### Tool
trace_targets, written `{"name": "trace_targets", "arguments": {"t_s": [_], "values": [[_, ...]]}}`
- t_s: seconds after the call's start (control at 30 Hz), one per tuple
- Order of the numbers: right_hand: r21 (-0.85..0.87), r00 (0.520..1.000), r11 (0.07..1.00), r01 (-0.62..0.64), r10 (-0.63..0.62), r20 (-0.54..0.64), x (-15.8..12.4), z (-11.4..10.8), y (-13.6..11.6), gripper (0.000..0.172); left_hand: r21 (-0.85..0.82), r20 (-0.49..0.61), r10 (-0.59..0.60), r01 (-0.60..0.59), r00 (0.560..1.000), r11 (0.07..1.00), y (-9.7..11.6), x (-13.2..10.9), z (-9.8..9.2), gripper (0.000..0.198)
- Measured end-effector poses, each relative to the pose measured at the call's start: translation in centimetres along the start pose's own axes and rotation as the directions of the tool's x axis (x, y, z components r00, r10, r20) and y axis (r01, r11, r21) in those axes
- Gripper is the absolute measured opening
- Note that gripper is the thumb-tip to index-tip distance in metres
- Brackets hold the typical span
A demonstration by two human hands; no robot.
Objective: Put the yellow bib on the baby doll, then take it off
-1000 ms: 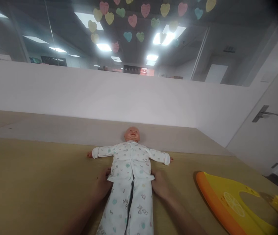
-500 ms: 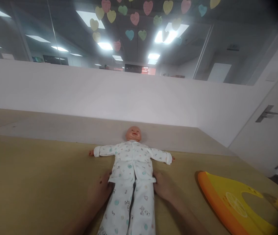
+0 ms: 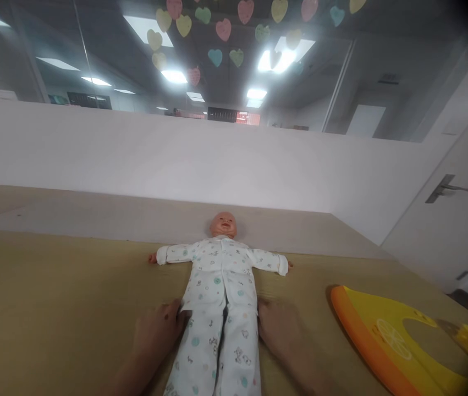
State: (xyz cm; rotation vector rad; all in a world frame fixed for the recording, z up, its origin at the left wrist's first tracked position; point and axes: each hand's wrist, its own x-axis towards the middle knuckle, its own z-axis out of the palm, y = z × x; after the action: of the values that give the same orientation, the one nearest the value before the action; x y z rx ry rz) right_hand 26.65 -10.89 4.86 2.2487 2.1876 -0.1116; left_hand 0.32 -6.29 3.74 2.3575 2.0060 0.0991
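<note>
A baby doll (image 3: 224,224) lies on its back, arms spread wide. It wears a white printed top (image 3: 217,275) and matching trousers (image 3: 240,346). My left hand (image 3: 160,327) is closed at the top's left lower corner, thumb and fingers pinching the hem. On the opposite side my right hand (image 3: 278,329) is closed too, its fingertips at the hem's right edge and partly hidden by the cloth. The doll's feet fall outside the view.
A yellow and orange bib (image 3: 365,330) with a citrus-slice print lies at the right on the tan tabletop (image 3: 72,291). Behind stand a low white wall (image 3: 155,154) and glass with paper hearts. A door handle (image 3: 444,188) shows at far right.
Both hands have shifted slightly toward me along the doll's sides. The right corner of the hem, flared out before, now hangs straighter. The view has moved a little.
</note>
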Motion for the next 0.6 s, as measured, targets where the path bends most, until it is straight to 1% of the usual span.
{"name": "trace_targets", "arguments": {"t_s": [0.1,0.2,0.33,0.4,0.43,0.47,0.5,0.53,0.6], "values": [[-0.020,1.000,1.000,-0.008,0.008,-0.023,0.1,1.2,0.0,0.032,-0.002,-0.006,-0.006,0.006,1.000,1.000,0.0,-0.1,0.0,0.040],[-0.026,0.999,0.999,-0.023,0.022,-0.050,0.2,2.0,0.7,0.031,-0.011,-0.022,-0.006,0.005,1.000,1.000,-0.2,0.0,0.2,0.040],[0.001,0.994,0.999,-0.035,0.035,-0.102,-0.4,2.0,1.4,0.028,-0.024,-0.048,0.009,-0.010,0.999,1.000,-0.7,0.0,0.5,0.039],[0.007,0.993,1.000,-0.025,0.026,-0.114,-0.7,1.8,1.4,0.028,-0.040,-0.082,0.034,-0.037,0.996,0.999,-1.0,-0.2,0.9,0.039],[0.006,0.993,1.000,-0.021,0.021,-0.116,-0.9,1.8,1.4,0.028,-0.050,-0.121,0.048,-0.055,0.991,0.997,-1.1,-0.2,1.2,0.038],[0.004,0.993,1.000,-0.018,0.018,-0.120,-0.9,1.8,1.3,0.027,-0.059,-0.186,0.072,-0.084,0.980,0.995,-1.2,-0.3,1.5,0.037],[0.004,0.991,1.000,-0.013,0.013,-0.134,-1.0,2.0,1.2,0.027,-0.063,-0.276,0.109,-0.131,0.955,0.989,-1.2,-0.3,1.8,0.036],[0.003,0.986,1.000,-0.007,0.008,-0.168,-1.0,2.2,1.0,0.029,-0.059,-0.384,0.154,-0.190,0.911,0.980,-1.2,-0.3,2.2,0.034],[-0.025,0.955,1.000,0.013,-0.019,-0.295,-0.9,2.7,0.9,0.040,-0.010,-0.569,0.256,-0.317,0.781,0.948,-1.1,-0.2,2.7,0.031]]}}
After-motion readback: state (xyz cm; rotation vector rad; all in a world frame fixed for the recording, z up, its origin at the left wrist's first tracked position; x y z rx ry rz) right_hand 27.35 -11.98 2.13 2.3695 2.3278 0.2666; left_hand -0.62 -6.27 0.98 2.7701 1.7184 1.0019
